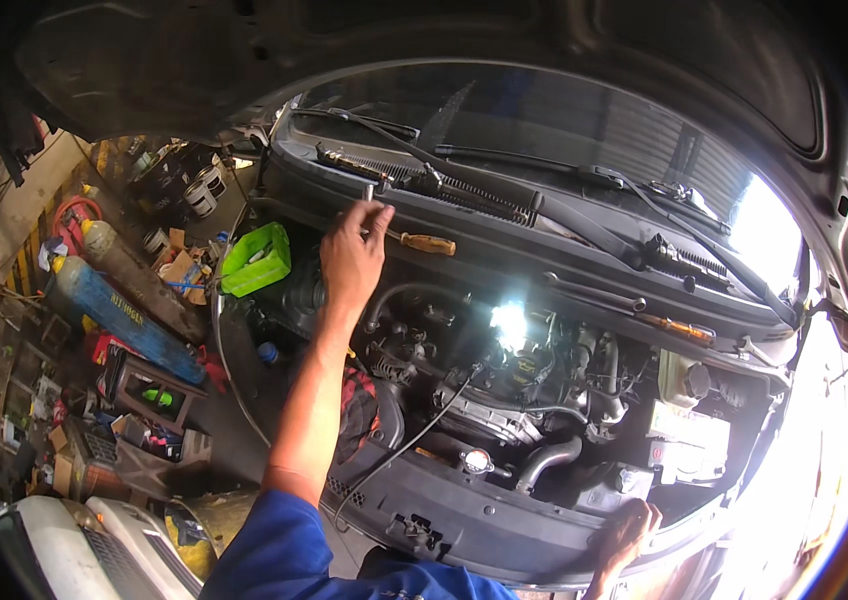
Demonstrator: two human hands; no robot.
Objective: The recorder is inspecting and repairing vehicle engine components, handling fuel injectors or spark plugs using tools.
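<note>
My left hand [354, 250] is raised over the back of the engine bay, fingers closed on a short silver metal tool [369, 191]. Just right of it an orange-handled screwdriver [432, 243] lies on the cowl. At the lower right, my right hand [632, 530] has curled fingers beside a dark plastic reservoir [612, 485] at the bay's front edge; what they grip, if anything, is unclear. A bright work light [510, 326] shines over the engine [534, 365], and a cable [394, 455] runs toward the front.
A green plastic bin [256, 258] sits at the bay's left. A long wrench [599, 294] and another orange-handled tool [674, 325] lie along the cowl. Gas cylinders [114, 310], boxes and assorted clutter fill the floor at left. The raised hood [644, 40] arches overhead.
</note>
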